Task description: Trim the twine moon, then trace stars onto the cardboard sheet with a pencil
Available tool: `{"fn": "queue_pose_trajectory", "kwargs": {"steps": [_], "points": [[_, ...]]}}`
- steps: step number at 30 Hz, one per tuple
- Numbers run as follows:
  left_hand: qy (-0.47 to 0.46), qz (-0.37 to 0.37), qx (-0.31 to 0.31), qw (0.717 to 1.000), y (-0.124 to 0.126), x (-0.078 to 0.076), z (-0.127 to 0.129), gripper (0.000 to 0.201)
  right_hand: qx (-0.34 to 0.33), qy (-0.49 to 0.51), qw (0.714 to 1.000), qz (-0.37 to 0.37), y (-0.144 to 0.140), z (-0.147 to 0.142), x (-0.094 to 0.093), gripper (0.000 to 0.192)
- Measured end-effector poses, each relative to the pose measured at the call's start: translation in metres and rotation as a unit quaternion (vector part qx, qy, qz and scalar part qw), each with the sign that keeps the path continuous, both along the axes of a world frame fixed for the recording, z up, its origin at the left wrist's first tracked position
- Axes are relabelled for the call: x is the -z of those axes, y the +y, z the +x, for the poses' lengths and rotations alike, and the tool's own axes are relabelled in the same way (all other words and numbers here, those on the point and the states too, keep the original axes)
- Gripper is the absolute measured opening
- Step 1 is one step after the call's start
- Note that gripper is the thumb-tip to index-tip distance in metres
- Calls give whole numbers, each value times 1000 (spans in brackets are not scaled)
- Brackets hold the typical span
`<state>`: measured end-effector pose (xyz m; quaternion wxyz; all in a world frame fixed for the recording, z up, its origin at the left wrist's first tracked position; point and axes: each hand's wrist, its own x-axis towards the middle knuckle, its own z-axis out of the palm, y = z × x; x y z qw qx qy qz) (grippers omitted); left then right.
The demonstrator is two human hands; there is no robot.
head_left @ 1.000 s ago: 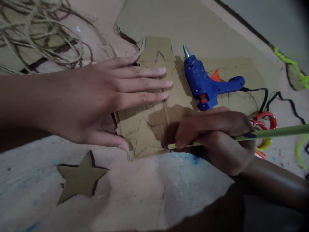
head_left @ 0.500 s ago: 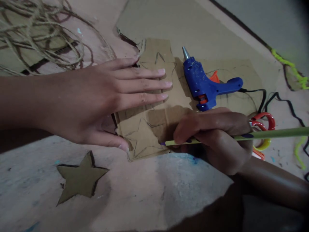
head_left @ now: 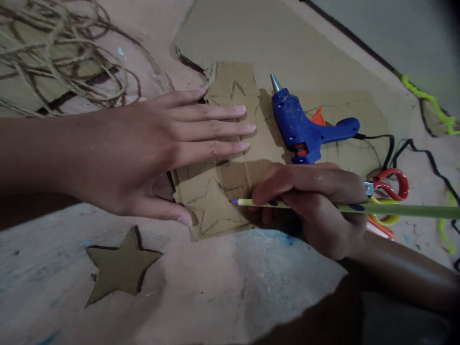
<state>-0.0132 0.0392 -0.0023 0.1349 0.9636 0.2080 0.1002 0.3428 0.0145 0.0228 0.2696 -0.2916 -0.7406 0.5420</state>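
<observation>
My left hand [head_left: 143, 139] lies flat with fingers spread over a piece of cardboard [head_left: 258, 143], its thumb at the near left corner. My right hand [head_left: 319, 206] grips a light green pencil [head_left: 406, 210] with dark spots. The pencil's purple tip touches or hovers just over the cardboard, beside a drawn star outline [head_left: 212, 206]. A second star outline is partly covered by my left fingers. A cut-out cardboard star [head_left: 122, 268] rests on the surface below my left hand.
A blue glue gun [head_left: 305, 124] lies on cardboard beyond my right hand, its black cord running right. Scissors [head_left: 393, 187] with red and yellow handles are partly hidden behind that hand. Twine [head_left: 61, 57] is heaped at upper left; yellow-green fuzzy yarn [head_left: 427, 103] lies at far right.
The pencil tip has moved left and slightly away from the cardboard's near edge, with my right hand shifting left. My left hand stays pressed in place.
</observation>
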Motion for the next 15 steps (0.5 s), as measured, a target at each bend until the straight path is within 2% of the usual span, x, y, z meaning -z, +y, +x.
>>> {"fn": "queue_pose_trajectory", "kwargs": {"steps": [6,15], "points": [[0,8,5,1000,0,3,-2,100,-18,17,1000,7,1,-1,2,35],[-17,-45,1,999,2,-3,-3,102,21,13,999,-40,2,3,-2,32]]}}
